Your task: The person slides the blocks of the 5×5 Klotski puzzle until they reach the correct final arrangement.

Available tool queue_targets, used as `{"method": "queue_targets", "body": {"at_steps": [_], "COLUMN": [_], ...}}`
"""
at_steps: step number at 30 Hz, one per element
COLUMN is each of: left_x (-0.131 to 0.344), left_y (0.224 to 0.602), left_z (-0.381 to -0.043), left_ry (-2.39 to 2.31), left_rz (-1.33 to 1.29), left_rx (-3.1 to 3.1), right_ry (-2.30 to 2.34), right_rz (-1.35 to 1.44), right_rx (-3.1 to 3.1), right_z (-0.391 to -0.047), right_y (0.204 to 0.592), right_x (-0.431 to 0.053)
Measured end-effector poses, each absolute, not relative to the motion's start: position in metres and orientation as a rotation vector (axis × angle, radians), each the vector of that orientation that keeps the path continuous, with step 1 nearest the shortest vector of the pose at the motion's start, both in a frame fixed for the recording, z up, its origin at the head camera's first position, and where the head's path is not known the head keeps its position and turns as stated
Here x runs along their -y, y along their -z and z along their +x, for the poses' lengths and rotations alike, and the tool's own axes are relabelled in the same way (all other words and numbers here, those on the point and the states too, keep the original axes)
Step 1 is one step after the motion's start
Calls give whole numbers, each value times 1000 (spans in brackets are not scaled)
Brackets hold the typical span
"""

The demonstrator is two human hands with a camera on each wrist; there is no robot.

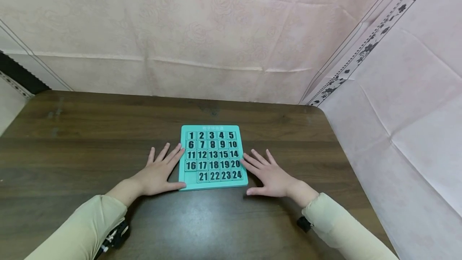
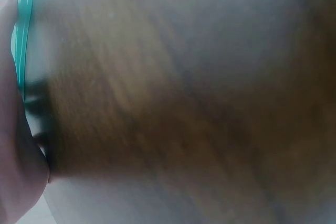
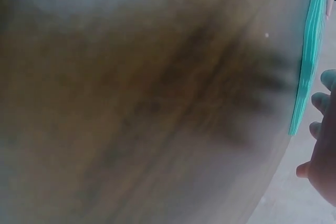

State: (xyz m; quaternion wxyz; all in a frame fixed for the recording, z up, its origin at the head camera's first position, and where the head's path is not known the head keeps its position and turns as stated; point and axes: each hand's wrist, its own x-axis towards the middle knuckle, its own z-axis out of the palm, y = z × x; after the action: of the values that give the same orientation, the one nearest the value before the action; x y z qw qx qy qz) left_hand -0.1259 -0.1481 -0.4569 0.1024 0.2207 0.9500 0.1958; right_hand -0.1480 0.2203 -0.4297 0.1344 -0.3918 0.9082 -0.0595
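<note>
A turquoise number sliding puzzle point(image 1: 218, 185) lies flat on the table in the head view. Its tiles carry black numerals in rows, with a gap at the lower left corner; tile 15 sits left of tile 14. My left hand point(image 1: 159, 174) rests at its left side, fingers spread, thumb and index fingertips at the edge. On the other side my right hand point(image 1: 273, 178) is spread too, fingertips at the right edge and thumb pointing inward. The wrist views show the puzzle's side edge point(image 2: 23, 30) beside the left hand point(image 2: 18, 166) and beside the right hand point(image 3: 326, 150).
The dark wooden table point(image 1: 90, 131) spreads around the puzzle. Pale patterned cloth point(image 1: 216, 31) hangs behind its far edge, and more white cloth point(image 1: 408, 103) borders the right side. Black straps point(image 1: 117, 234) show at both sleeves.
</note>
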Motion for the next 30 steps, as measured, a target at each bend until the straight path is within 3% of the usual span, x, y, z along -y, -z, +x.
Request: {"method": "queue_targets", "body": {"at_steps": [30], "left_x": [149], "left_y": [458], "left_z": [-125], "left_ry": [-591], "left_rz": [659], "left_rx": [-2801], "right_ry": [113], "right_rz": [-1323], "right_rx": [-2562], "right_z": [-133], "right_y": [435], "right_x": [-213]}}
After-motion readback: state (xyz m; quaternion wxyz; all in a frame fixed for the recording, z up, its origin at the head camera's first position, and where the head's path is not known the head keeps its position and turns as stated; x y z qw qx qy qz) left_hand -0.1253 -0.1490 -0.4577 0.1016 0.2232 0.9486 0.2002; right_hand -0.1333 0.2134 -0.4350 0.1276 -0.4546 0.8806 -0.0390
